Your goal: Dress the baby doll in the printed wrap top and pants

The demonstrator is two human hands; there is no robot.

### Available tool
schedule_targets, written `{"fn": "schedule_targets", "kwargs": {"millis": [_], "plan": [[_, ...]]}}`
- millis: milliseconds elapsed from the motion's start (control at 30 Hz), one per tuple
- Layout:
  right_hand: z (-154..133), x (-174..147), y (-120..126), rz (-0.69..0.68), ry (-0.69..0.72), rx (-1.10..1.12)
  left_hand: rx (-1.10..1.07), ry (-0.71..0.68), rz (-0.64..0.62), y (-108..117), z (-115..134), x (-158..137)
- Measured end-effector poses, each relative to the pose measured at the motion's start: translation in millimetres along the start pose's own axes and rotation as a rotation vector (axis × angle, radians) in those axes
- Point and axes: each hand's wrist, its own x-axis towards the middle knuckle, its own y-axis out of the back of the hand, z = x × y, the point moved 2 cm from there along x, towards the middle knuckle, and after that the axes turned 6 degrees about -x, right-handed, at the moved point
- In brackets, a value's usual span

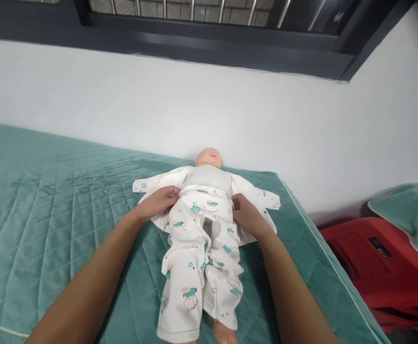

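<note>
A baby doll lies on its back, its head towards the wall. It wears white printed baby trousers, with an opening at the crotch and the waistband up over the belly. A white baby jacket is spread open beneath it, sleeves out to both sides. My left hand is closed at the left side of the waistband, fingers curled on the cloth. On the other side, a little lower, my right hand pinches the trousers' edge; its fingertips are partly hidden. One bare foot shows below a trouser leg.
The doll rests on a green quilted bed cover, whose pale-piped edge runs down the right. A white wall stands behind, below a dark window frame with metal bars. A red plastic stool with green cloth over it is at right.
</note>
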Motion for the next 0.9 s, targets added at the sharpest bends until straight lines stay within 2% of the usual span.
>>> {"fn": "schedule_targets", "kwargs": {"millis": [133, 333, 467, 633, 700, 900], "plan": [[6.4, 2.0, -3.1, 0.010, -0.025, 0.077, -0.065, 0.036, -0.087, 0.9, 3.5, -3.2], [15.9, 6.2, -6.7, 0.024, -0.048, 0.198, -0.152, 0.021, -0.102, 0.9, -2.6, 1.3], [18.4, 7.6, -7.8, 0.004, -0.054, 0.248, -0.233, 0.042, -0.002, 1.6, -9.9, 7.0], [17.9, 5.1, -7.0, 0.018, -0.081, 0.285, -0.151, 0.052, 0.228, -1.0, -8.9, 6.7], [16.4, 3.9, -5.7, 0.028, -0.089, 0.297, -0.108, 0.043, 0.257, -3.1, -7.7, 5.7], [8.8, 1.2, -0.4, -0.038, -0.042, 0.316, -0.009, 0.006, 0.068, -5.2, -4.0, 5.9]]}}
